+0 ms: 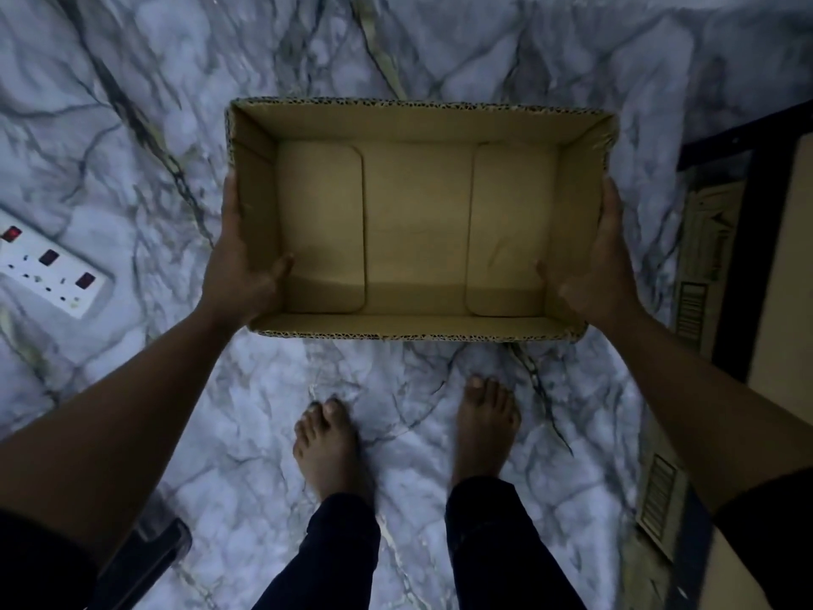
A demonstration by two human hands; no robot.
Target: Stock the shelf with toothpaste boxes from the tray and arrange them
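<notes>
I hold a shallow brown cardboard tray [418, 125] level above the marble floor, in the middle of the view. Nothing lies inside it; only its bare bottom flaps show. My left hand [239, 266] grips the tray's left wall, thumb inside and fingers outside. My right hand [598, 275] grips the right wall the same way. No toothpaste boxes are in view.
A white power strip [48, 270] with red switches lies on the marble floor [132, 103] at the left. At the right edge stands a dark-framed shelf unit [739, 257] with flat cardboard [699, 275] beside it. My bare feet [330, 446] stand below the tray. A dark object [149, 552] sits bottom left.
</notes>
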